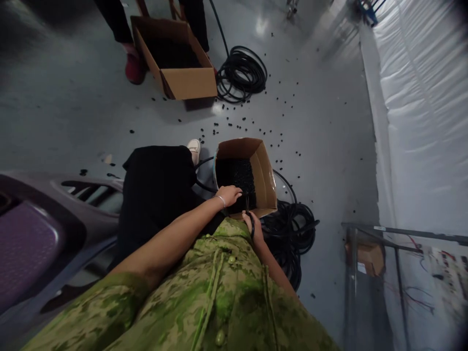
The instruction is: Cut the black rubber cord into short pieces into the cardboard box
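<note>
A cardboard box stands on the floor in front of me, with many small black pieces in it. Over its near side, my left hand has its fingers pinched together; whatever they hold is dark and lost against the black contents. My right hand grips black-handled scissors at the box's near edge. The blades point away from me, close to my left fingertips. Whether the blades are apart cannot be made out.
Black hose coils lie right of the box; another coil lies farther off. A second cardboard box stands between another person's legs. Small black pieces are scattered over the floor. A purple-seated chair is at left, a metal frame at right.
</note>
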Demonstrator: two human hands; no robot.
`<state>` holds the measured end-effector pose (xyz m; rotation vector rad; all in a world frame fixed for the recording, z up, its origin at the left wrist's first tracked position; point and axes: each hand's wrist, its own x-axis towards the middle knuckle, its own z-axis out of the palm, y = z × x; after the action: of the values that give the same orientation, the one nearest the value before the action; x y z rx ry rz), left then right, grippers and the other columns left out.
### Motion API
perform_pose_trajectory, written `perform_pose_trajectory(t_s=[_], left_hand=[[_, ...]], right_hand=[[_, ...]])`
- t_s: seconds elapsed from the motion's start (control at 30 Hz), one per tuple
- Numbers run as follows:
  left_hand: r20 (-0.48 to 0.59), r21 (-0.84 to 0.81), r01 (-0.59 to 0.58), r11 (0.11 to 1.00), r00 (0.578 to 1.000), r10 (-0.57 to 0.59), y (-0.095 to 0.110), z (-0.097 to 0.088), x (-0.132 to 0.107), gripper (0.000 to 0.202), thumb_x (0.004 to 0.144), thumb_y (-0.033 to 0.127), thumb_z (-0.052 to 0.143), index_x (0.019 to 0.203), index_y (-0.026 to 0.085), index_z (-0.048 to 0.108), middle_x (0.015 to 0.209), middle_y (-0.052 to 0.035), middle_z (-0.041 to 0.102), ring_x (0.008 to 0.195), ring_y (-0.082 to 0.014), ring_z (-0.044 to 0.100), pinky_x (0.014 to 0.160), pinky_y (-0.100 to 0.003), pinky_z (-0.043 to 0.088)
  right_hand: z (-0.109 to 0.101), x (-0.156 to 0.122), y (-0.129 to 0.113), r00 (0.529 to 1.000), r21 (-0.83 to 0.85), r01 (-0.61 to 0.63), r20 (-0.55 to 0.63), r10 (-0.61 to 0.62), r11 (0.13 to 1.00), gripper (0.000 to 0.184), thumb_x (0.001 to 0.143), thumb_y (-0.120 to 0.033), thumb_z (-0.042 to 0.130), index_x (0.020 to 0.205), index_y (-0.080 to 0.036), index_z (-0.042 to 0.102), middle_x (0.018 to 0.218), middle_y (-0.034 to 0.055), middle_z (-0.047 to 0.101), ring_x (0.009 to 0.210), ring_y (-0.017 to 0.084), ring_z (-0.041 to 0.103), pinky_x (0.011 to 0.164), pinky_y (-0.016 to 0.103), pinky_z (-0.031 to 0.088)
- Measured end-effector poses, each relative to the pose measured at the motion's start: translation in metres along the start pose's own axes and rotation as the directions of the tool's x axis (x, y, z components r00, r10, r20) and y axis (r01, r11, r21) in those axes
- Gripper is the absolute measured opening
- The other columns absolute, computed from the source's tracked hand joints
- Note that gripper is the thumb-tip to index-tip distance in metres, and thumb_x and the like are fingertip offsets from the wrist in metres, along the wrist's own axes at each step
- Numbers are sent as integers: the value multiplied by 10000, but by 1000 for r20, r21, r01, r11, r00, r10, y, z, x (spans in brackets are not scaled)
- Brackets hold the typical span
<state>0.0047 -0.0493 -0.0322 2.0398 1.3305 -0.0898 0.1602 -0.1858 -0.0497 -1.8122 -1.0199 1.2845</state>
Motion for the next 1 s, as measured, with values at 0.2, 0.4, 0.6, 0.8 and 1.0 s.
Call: perform_pose_trajectory(t_s=[0.2,0.4,0.6,0.8,1.0], left_hand=[[26,-22,16,1000,1000,-15,-7,4,7,336,962,363,481,1214,308,697,1216,-55,706,1089,-221,653,905,-320,481],[-21,-117,31,993,999,-34,-7,5,10,334,954,371,490,1209,337,703,1225,-2,718,1114,-204,642,907,-292,476],[-53,-132,24,991,998,-31,-6,3,9,329,946,362,497,1188,349,720,1202,5,732,1122,-214,640,907,-302,454],[-65,-85,36,996,997,-42,-7,2,11,328,944,349,493,1174,342,727,1153,-7,745,1074,-212,653,854,-300,439],[-57,-21,30,999,998,-31,-7,4,12,339,952,351,473,1182,333,722,1151,-39,731,1048,-226,647,831,-328,412]], right_hand=[[5,2,2,997,-55,66,-33,-68,996,348,786,-468,649,971,-181,716,936,71,741,879,232,665,833,345,514],[10,6,-6,995,-93,91,-28,-94,991,361,800,-467,639,992,-174,727,938,67,742,855,221,664,813,334,517],[9,7,-7,987,-120,148,-42,-154,982,371,814,-475,615,985,-168,734,948,80,749,867,231,669,814,339,521],[11,10,-8,982,-158,183,-24,-189,970,358,823,-461,613,985,-165,731,943,83,748,853,226,670,818,342,522],[15,11,-8,984,-173,171,-18,-176,970,351,821,-462,615,983,-173,730,928,71,754,839,226,670,789,329,522]])
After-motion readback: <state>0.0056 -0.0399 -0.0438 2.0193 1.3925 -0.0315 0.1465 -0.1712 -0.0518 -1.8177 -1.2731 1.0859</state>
